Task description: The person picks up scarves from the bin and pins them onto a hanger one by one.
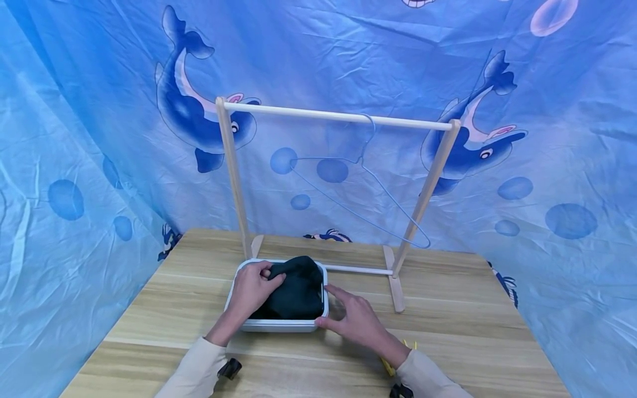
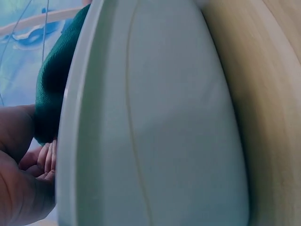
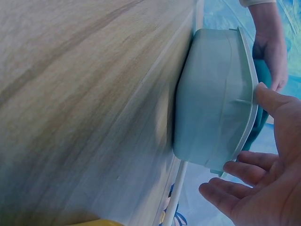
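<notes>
A pale plastic basin (image 1: 278,326) stands on the wooden table, with a dark green cloth (image 1: 297,296) bunched inside and rising above its rim. My left hand (image 1: 250,288) reaches over the basin's left side and pinches the cloth between thumb and fingers. In the left wrist view, that cloth (image 2: 56,80) bulges over the basin's rim beside the thumb. At the basin's right front corner, my right hand (image 1: 356,319) touches the rim with thumb and fingers spread apart. The right wrist view shows the right thumb against the rim of the basin (image 3: 214,99).
Behind the basin stands a wooden rack (image 1: 308,113), a blue wire hanger (image 1: 360,160) hooked on its top bar. Something yellow (image 1: 387,366) lies partly hidden beneath the right forearm. A blue dolphin-printed curtain (image 1: 318,55) surrounds the table.
</notes>
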The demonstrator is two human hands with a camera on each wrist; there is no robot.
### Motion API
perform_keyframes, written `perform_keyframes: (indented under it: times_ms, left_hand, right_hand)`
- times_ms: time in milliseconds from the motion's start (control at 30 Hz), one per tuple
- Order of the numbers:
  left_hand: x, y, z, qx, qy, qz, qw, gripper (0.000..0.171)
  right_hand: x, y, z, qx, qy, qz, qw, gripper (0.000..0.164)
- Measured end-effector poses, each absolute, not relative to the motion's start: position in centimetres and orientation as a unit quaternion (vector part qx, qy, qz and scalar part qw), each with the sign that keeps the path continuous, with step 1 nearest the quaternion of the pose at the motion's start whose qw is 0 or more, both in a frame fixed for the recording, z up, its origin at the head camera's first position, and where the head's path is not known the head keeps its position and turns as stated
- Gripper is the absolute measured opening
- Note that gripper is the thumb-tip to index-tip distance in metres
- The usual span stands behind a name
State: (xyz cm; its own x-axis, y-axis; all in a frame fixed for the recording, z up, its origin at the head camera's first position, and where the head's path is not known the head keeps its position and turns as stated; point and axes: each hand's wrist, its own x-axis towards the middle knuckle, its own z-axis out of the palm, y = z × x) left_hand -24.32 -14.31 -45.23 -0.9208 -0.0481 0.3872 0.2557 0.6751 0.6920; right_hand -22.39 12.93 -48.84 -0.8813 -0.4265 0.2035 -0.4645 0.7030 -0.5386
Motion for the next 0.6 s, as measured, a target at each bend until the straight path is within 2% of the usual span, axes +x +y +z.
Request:
perform_keyframes:
  times_ms: [267, 600]
  left_hand:
    - [-23.6, -13.7, -43.7, -0.063, -0.873, -0.418, 0.244, 0.017]
    - [-22.6, -13.6, -41.1, -0.085, -0.850, -0.435, 0.285, 0.014]
  right_hand:
    - [-22.2, 12.9, -48.7, 0.245, -0.922, 0.298, 0.039, 0.088]
    - [-22.3, 12.9, -48.5, 0.228, -0.928, 0.293, 0.013, 0.092]
